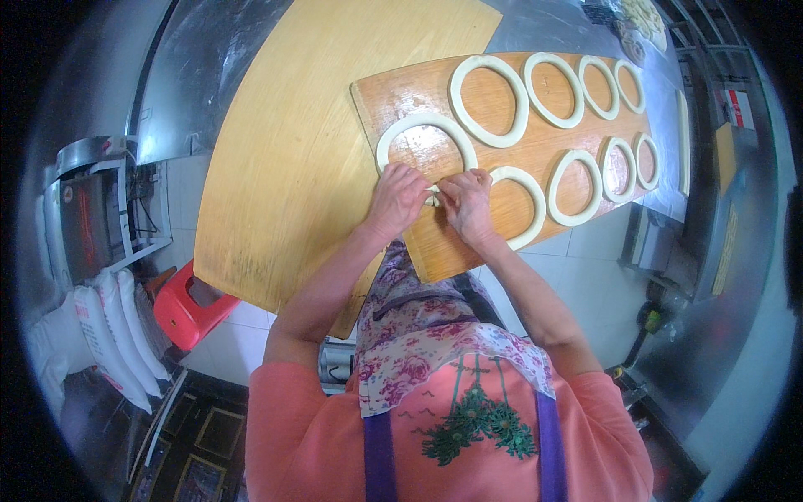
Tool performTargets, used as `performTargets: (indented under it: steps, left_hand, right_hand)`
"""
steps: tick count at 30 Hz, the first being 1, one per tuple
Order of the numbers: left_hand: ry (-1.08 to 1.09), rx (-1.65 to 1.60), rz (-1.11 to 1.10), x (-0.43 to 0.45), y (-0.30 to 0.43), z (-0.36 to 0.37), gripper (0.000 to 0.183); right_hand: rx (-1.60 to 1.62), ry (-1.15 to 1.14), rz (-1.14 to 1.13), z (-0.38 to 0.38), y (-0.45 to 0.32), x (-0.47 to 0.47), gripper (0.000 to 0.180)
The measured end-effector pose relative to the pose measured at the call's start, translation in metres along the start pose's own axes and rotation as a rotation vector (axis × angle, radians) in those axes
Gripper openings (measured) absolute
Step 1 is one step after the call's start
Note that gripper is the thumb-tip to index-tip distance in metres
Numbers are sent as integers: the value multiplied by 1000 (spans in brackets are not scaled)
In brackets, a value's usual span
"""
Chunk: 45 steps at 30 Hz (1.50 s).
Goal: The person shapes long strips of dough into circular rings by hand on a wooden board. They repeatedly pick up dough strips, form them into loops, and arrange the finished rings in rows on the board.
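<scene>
A ring of pale dough (430, 119) lies at the near left end of a wooden board (411, 94). Both its ends meet between my fingers on the side toward me. My left hand (400, 196) pinches the dough at the left of this join, and my right hand (467, 199) pinches it at the right. The fingers partly cover the join, so I cannot tell whether it is closed. Just right of my right hand lies another dough ring (538, 204), its left part hidden by that hand. More dough rings (457, 100) sit in two rows along the board.
Under the board's left end is a larger light wooden worktop (282, 144). A metal table (533, 28) extends behind. A red plastic stool (182, 310) and white sacks (110, 339) stand at lower left. At far right are a dough strip (683, 144) and metal shelving (715, 47).
</scene>
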<state>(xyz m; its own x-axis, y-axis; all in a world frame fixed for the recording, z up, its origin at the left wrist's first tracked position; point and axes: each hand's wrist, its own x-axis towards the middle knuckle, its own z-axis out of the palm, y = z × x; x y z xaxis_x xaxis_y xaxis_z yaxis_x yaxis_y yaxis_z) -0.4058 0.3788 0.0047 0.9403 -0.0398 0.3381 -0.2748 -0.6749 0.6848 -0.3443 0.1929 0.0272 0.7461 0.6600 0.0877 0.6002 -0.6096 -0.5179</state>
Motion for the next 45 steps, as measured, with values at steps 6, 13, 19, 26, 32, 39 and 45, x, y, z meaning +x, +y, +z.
performTargets:
  steps: [6, 13, 19, 26, 32, 39, 45]
  left_hand:
    - [-109, 47, 24, -1, -3, -10, 20]
    - [-113, 11, -46, -9, -4, -16, 34]
    - [-112, -53, -61, -17, -2, -19, 33]
    - [-129, 87, 76, -23, 4, -20, 26]
    - [-91, 68, 33, -20, -7, -6, 21]
    - [-52, 0, -55, -11, -4, 5, 16]
    - [-47, -15, -88, -12, -2, 11, 14]
  right_hand:
    - [2, -50, -42, -8, 4, 2, 16]
    - [55, -22, -78, -4, -1, 5, 18]
    - [39, 18, -48, -8, -1, 6, 22]
    - [-30, -37, -154, -33, -5, -24, 27]
    - [18, 50, -139, -17, 5, -10, 17]
    - [108, 69, 10, -9, 1, -5, 13]
    - [58, 30, -29, -10, 0, -2, 16]
